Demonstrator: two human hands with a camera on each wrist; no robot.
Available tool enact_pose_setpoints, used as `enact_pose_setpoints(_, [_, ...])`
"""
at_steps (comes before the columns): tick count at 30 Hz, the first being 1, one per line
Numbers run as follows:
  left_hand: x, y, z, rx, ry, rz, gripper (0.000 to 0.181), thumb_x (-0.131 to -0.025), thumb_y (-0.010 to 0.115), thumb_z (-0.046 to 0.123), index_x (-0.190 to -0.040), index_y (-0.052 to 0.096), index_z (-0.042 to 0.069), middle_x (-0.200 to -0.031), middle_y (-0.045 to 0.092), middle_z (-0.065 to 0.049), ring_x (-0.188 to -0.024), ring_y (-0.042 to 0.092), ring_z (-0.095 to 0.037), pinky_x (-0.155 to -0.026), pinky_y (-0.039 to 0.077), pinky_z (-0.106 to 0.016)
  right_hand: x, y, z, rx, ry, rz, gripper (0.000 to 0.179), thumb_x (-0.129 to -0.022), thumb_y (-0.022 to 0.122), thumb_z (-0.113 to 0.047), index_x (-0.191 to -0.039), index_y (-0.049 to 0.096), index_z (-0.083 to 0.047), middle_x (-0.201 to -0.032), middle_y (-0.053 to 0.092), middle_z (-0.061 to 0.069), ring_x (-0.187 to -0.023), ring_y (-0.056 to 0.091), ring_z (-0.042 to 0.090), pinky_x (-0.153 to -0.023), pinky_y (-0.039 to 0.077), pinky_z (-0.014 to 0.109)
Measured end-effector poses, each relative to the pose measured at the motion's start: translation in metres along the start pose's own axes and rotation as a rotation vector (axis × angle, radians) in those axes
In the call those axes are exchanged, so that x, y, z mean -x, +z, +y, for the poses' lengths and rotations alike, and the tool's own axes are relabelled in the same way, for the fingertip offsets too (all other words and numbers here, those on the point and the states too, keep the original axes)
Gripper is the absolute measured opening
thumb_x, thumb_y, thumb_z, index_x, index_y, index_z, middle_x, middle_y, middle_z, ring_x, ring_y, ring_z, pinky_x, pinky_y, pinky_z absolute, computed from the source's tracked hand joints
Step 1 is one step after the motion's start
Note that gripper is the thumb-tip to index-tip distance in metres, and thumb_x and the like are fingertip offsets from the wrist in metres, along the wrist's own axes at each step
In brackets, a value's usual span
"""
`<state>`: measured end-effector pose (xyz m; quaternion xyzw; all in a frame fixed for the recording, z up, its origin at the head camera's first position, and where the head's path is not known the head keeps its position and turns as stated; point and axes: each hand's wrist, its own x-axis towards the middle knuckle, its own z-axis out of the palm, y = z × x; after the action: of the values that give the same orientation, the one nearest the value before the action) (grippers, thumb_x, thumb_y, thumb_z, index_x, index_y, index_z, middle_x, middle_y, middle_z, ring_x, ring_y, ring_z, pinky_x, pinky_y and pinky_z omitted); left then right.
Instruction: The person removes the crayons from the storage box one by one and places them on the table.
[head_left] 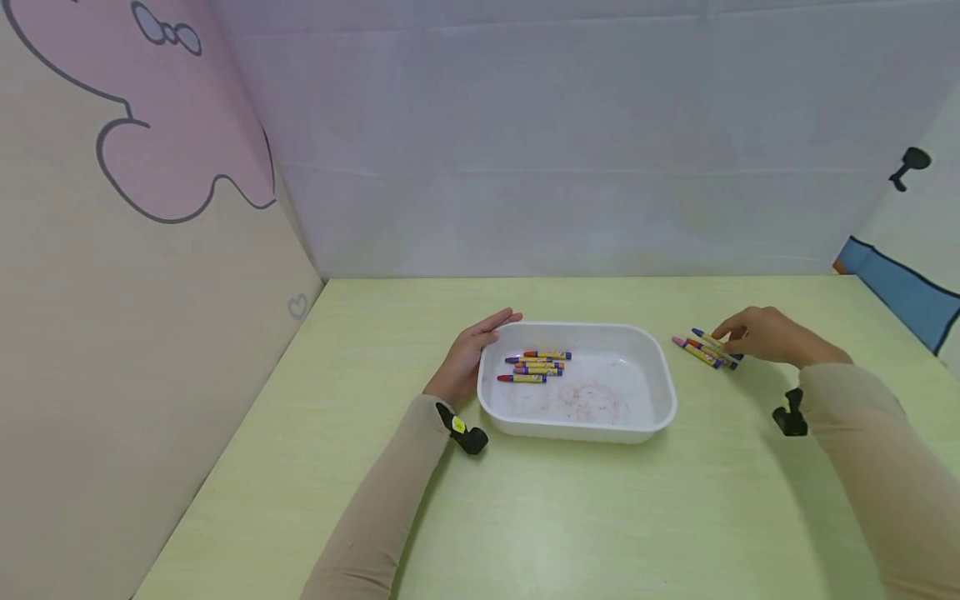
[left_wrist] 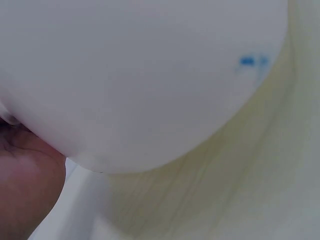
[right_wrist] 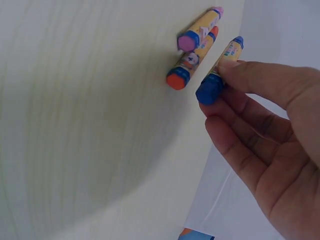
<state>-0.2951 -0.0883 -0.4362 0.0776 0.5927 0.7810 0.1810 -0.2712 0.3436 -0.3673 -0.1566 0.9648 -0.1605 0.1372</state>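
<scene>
My left hand (head_left: 467, 354) rests against the left side of the white plastic tray (head_left: 652, 371), its fingers extended along the outside near the back corner. The tray wall (left_wrist: 150, 90) fills most of the left wrist view, with part of the hand at the left edge. To the tray's right, my right hand (head_left: 768, 335) pinches a blue crayon (right_wrist: 210, 87) between thumb and fingers. Close beside it on the table lie a pink crayon (right_wrist: 200, 31) and an orange crayon (right_wrist: 186, 65), side by side.
Several crayons (head_left: 531, 379) with yellow wrappers lie in the left half of the tray. Faint reddish marks show on its floor. The pale wooden table (head_left: 570, 517) meets a white cloth backdrop (head_left: 585, 167) at its far edge, and a printed wall (head_left: 172, 333) stands on the left.
</scene>
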Motion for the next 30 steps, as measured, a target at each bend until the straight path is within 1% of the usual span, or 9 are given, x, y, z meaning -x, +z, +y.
enact_pose_setpoints(7, [0.001,0.000,0.001,0.001,-0.003,0.004,0.045,-0.102,0.034,0.009,-0.144,0.045,0.017,-0.145,0.050,0.002,-0.137,0.042,-0.018,-0.114,0.032,-0.038,0.003,0.004,0.007,-0.014,0.044,-0.019,0.032,-0.088,0.063,-0.009,-0.114,0.063,0.010,-0.092,0.069,0.019,-0.078,0.064,0.025,-0.069,0.053,0.045])
enact_pose_setpoints(13, [0.002,-0.002,0.001,0.000,-0.004,-0.003,0.045,-0.101,0.034,0.009,-0.143,0.047,0.018,-0.145,0.049,0.002,-0.138,0.041,-0.018,-0.115,0.031,-0.037,0.004,0.005,0.008,0.003,0.028,-0.021,0.028,-0.088,0.061,-0.005,-0.111,0.064,0.010,-0.093,0.067,0.022,-0.081,0.063,0.029,-0.070,0.053,0.045])
enact_pose_setpoints(18, [0.003,-0.003,0.002,-0.001,-0.011,0.004,0.046,-0.102,0.033,0.008,-0.147,0.041,0.015,-0.146,0.049,0.003,-0.138,0.041,-0.018,-0.115,0.031,-0.038,0.004,0.007,0.008,0.000,0.023,-0.013,0.027,-0.088,0.060,-0.003,-0.112,0.064,0.011,-0.096,0.067,0.024,-0.084,0.064,0.033,-0.071,0.053,0.046])
enact_pose_setpoints(22, [0.001,-0.003,0.002,0.001,-0.017,-0.003,0.047,-0.102,0.032,0.008,-0.148,0.037,0.012,-0.147,0.048,0.002,-0.138,0.040,-0.018,-0.115,0.031,-0.038,0.005,0.009,0.009,0.015,0.021,-0.020,0.027,-0.088,0.060,-0.003,-0.112,0.064,0.011,-0.096,0.067,0.026,-0.085,0.064,0.036,-0.071,0.053,0.047])
enact_pose_setpoints(30, [0.000,-0.001,0.001,0.014,0.009,-0.030,0.048,-0.102,0.030,0.007,-0.149,0.035,0.010,-0.149,0.044,-0.003,-0.140,0.038,-0.021,-0.117,0.028,-0.040,0.005,0.010,0.015,0.024,0.028,-0.041,0.028,-0.089,0.059,-0.004,-0.112,0.064,0.010,-0.095,0.067,0.021,-0.083,0.064,0.030,-0.071,0.053,0.046])
